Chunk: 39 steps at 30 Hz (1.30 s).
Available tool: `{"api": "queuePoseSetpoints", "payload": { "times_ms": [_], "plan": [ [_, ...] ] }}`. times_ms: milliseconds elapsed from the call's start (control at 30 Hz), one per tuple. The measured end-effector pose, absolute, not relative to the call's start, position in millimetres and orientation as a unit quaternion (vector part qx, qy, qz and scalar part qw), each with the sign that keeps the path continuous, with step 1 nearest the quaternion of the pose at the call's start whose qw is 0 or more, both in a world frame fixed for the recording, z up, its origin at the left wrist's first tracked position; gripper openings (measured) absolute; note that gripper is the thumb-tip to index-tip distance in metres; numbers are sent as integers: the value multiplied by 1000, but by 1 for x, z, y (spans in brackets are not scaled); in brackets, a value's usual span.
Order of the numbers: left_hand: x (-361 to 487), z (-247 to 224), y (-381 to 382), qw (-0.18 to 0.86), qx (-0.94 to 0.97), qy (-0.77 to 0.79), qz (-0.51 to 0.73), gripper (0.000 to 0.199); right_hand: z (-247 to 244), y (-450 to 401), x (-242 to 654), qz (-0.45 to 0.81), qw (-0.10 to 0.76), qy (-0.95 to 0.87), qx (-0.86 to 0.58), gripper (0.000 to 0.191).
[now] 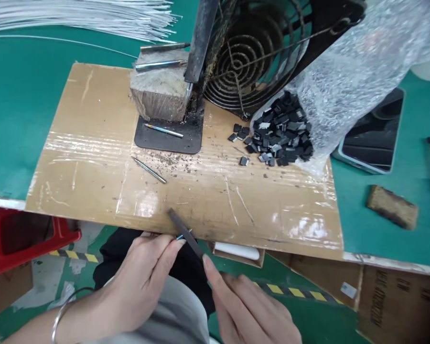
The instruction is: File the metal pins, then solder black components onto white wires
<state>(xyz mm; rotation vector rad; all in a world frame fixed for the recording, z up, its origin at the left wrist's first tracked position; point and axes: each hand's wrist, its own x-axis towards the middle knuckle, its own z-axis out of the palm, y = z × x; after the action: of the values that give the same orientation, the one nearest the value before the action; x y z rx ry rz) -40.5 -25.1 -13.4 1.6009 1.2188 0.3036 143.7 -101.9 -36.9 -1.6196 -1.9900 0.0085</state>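
Note:
At the front edge of the cardboard, my left hand [143, 277] is closed around a slim soldering iron tip [180, 236]; only its bluish metal end shows past the thumb. My right hand [249, 308] grips a dark flat file [186, 234], index finger stretched along it. The file lies slantwise across the soldering tip, its far end over the cardboard. A similar loose tip [149, 170] rests on the cardboard beyond my left hand. Another tip [164, 130] lies on a black plate [168, 144], and two more lie on a grey block [159, 91].
A black fan [243, 62] stands at the back. Small black pieces [283, 129] spill from a clear plastic bag [344, 91]. A phone-like device [370, 134] and a brown block [392, 206] lie right. White wires [79, 16] lie back left; a red stool [25, 239] stands below.

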Motion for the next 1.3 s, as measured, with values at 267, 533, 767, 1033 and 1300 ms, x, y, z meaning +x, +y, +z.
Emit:
{"api": "queuePoseSetpoints", "payload": {
  "times_ms": [267, 533, 767, 1033, 1300],
  "plan": [
    [-39, -17, -25, 488, 706, 503, 105, 37, -37, -93, 144, 14, 299, -751, -589, 63],
    [-41, -16, -25, 493, 708, 490, 121, 37, -38, -90, 144, 6, 300, -753, -586, 71],
    [-41, -13, -23, 550, 650, 507, 129, 38, -35, -98, 145, 17, 298, -744, -598, 66],
    [-38, -8, -18, 634, 561, 523, 99, 43, -40, -92, 143, 4, 311, -743, -593, 66],
    [-38, -12, -16, 640, 557, 517, 110, 45, -45, -89, 141, -9, 311, -738, -599, 65]
  ]
}}
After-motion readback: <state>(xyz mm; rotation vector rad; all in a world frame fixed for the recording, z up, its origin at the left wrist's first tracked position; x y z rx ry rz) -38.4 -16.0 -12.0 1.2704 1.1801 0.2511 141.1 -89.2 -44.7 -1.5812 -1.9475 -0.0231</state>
